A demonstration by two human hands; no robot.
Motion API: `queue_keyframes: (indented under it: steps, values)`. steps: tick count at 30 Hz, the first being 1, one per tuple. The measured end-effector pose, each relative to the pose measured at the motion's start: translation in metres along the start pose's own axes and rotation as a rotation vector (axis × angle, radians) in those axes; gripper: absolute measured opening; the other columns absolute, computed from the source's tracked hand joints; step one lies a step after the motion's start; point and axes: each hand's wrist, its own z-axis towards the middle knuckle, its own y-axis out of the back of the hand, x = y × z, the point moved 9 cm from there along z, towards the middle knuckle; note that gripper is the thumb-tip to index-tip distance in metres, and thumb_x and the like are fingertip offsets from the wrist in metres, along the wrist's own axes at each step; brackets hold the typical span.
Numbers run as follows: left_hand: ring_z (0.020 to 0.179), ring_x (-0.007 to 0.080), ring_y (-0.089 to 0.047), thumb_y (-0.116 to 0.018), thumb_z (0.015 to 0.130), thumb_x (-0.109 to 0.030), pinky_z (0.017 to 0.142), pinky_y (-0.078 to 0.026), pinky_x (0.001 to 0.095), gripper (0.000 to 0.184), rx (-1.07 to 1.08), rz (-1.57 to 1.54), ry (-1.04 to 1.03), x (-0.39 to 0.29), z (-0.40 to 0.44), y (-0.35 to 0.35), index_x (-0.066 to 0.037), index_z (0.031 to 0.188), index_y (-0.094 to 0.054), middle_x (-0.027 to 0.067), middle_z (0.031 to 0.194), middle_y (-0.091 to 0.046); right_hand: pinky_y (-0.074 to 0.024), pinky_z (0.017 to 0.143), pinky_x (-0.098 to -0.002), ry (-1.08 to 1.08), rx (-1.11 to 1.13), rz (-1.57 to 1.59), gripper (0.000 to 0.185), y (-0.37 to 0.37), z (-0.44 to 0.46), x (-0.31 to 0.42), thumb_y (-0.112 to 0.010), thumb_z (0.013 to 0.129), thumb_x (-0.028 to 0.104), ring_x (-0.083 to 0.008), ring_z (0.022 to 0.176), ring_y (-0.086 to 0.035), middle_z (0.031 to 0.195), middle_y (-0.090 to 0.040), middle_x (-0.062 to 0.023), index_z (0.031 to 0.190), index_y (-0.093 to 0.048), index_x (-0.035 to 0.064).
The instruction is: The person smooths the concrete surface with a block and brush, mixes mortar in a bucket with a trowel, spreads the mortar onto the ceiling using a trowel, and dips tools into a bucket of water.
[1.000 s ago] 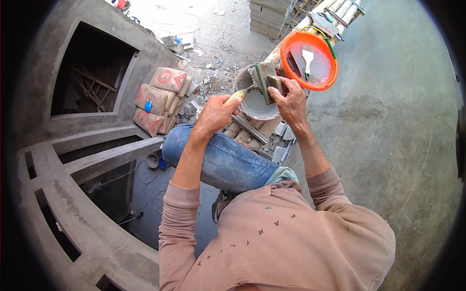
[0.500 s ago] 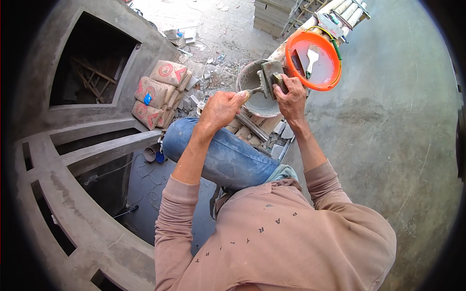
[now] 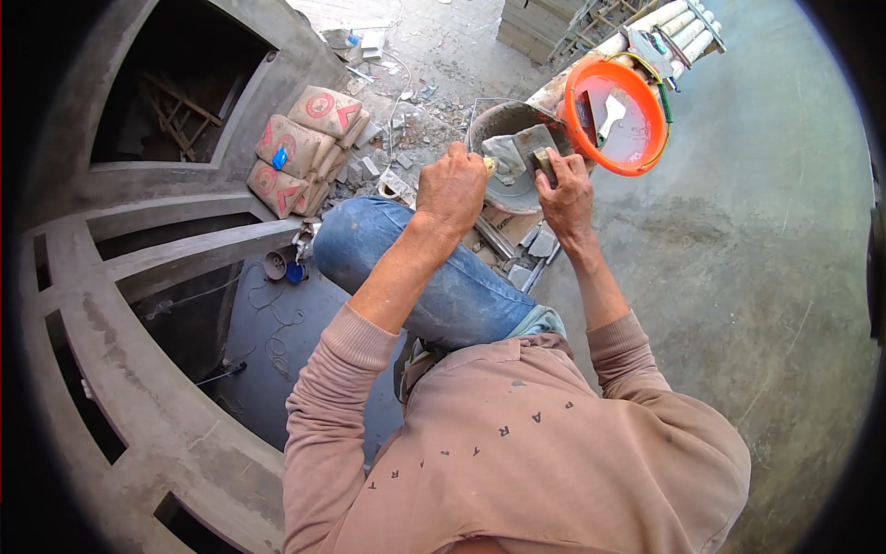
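Observation:
My left hand [image 3: 451, 191] is closed around the handle of a trowel [image 3: 504, 159], whose blade is smeared with wet grey mortar. In my right hand [image 3: 565, 192] is the grip of a flat plastering float [image 3: 535, 140]. The trowel blade and the float meet, or nearly so, above a grey bucket [image 3: 513, 209]. Wet grey mix shows low inside the bucket, partly hidden by the tools and my fingers. Beside it, to the right, an orange bucket [image 3: 663, 125] contains cloudy water and a white-handled brush [image 3: 610, 118].
Stacked cement bags [image 3: 288, 159] lie at the left, near a concrete frame [image 3: 175, 268] with openings. Rubble [image 3: 432, 120] covers the ground ahead. Bamboo poles [image 3: 678, 37] extend behind the orange bucket. A smooth plastered surface [image 3: 738, 249] spans the right side.
The trowel has turned, so its mortar-covered face now shows beside the float. My left hand has moved up and right. The view has shifted slightly.

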Motion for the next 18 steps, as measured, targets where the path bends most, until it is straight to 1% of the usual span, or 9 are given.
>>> queue_keyframes:
  steps: [3,4,9,11,15,17,18]
  values:
    - [0.096,0.0296,-0.073,-0.078,0.086,-0.018,0.078,-0.061,0.0404,0.025,-0.057,0.032,-0.040,-0.008,0.001,0.001,-0.004,0.103,-0.067,0.0137,0.106,-0.063,-0.0521,0.084,-0.0437,0.064,0.020,-0.018,0.046,-0.014,-0.005,0.021,-0.074,0.081,0.005,-0.0334,0.094,-0.062,0.100,-0.059,-0.0155,0.126,-0.065,-0.0002]
    - [0.096,0.0297,-0.073,-0.078,0.086,-0.018,0.078,-0.061,0.0405,0.025,-0.048,0.027,-0.050,-0.009,0.001,0.001,-0.003,0.103,-0.067,0.0138,0.106,-0.063,-0.0522,0.086,-0.0437,0.063,0.048,-0.011,0.047,-0.019,-0.007,0.025,-0.073,0.081,0.005,-0.0333,0.097,-0.061,0.101,-0.058,-0.0154,0.127,-0.065,-0.0007]
    - [0.097,0.0309,-0.072,-0.078,0.085,-0.017,0.077,-0.060,0.0419,0.026,0.013,-0.023,-0.109,-0.013,-0.001,-0.007,-0.002,0.103,-0.066,0.0145,0.106,-0.063,-0.0530,0.086,-0.0422,0.159,0.015,-0.101,0.049,-0.033,-0.010,0.030,-0.074,0.080,0.006,-0.0315,0.097,-0.061,0.100,-0.058,-0.0134,0.127,-0.063,-0.0005]
    - [0.096,0.0318,-0.072,-0.079,0.085,-0.017,0.077,-0.060,0.0430,0.026,-0.021,-0.048,-0.102,-0.009,-0.004,-0.003,-0.002,0.102,-0.066,0.0146,0.106,-0.063,-0.0532,0.085,-0.0419,0.170,0.004,-0.124,0.050,-0.039,-0.009,0.027,-0.074,0.079,0.006,-0.0310,0.096,-0.060,0.100,-0.058,-0.0129,0.128,-0.063,-0.0003]
    - [0.095,0.0321,-0.072,-0.079,0.084,-0.017,0.078,-0.059,0.0445,0.026,-0.029,-0.070,-0.082,-0.006,-0.009,0.001,-0.003,0.101,-0.065,0.0146,0.106,-0.063,-0.0532,0.085,-0.0429,0.131,-0.046,-0.249,0.046,-0.043,0.008,0.005,-0.075,0.079,0.007,-0.0308,0.097,-0.061,0.101,-0.058,-0.0130,0.124,-0.063,0.0011]
    - [0.094,0.0319,-0.072,-0.079,0.084,-0.016,0.078,-0.059,0.0443,0.025,-0.036,-0.051,-0.074,-0.002,-0.009,-0.003,-0.004,0.101,-0.065,0.0143,0.105,-0.063,-0.0531,0.085,-0.0434,0.104,-0.054,-0.342,0.043,-0.043,0.014,-0.019,-0.076,0.079,0.007,-0.0313,0.098,-0.062,0.102,-0.059,-0.0132,0.120,-0.062,0.0020]
    - [0.094,0.0317,-0.072,-0.079,0.084,-0.016,0.077,-0.059,0.0442,0.024,-0.039,-0.042,-0.071,0.000,-0.009,-0.006,-0.004,0.101,-0.065,0.0141,0.105,-0.063,-0.0528,0.085,-0.0439,0.058,-0.046,-0.338,0.040,-0.042,0.017,-0.035,-0.077,0.079,0.007,-0.0324,0.098,-0.062,0.102,-0.059,-0.0135,0.116,-0.062,0.0028]
